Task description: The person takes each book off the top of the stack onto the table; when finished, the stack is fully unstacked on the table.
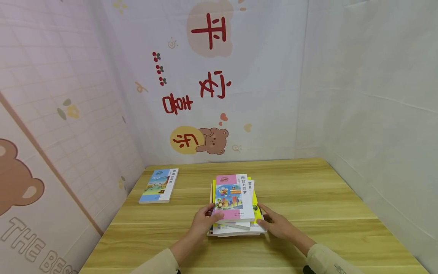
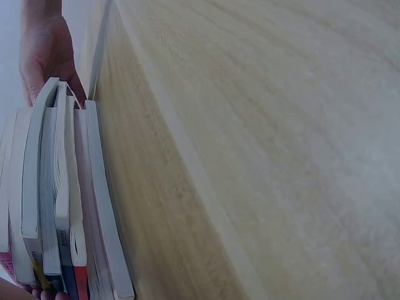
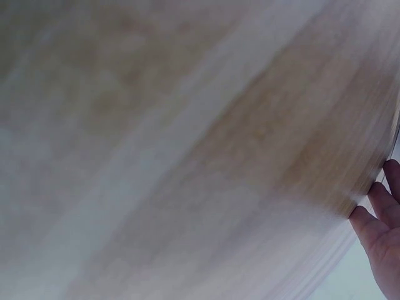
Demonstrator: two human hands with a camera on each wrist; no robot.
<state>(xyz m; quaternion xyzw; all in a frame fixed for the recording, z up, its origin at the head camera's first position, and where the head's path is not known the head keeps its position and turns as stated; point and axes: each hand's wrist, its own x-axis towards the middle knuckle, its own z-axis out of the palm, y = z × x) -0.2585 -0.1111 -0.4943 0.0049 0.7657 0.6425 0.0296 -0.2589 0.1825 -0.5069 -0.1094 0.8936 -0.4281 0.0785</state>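
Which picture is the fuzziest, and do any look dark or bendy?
Head view: bright and clear, with the pink book's title sharp; left wrist view: dim and bluish, the table hazy and pale toward the right, the stack of books looking bendy, maybe from the lens; right wrist view: fuzziest, with the wood grain smeared.

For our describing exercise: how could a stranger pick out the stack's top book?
On the light wooden table, find the uneven stack of paperbacks. The rectangular pink-and-white paperback lies uppermost and has the only visible pink cover.
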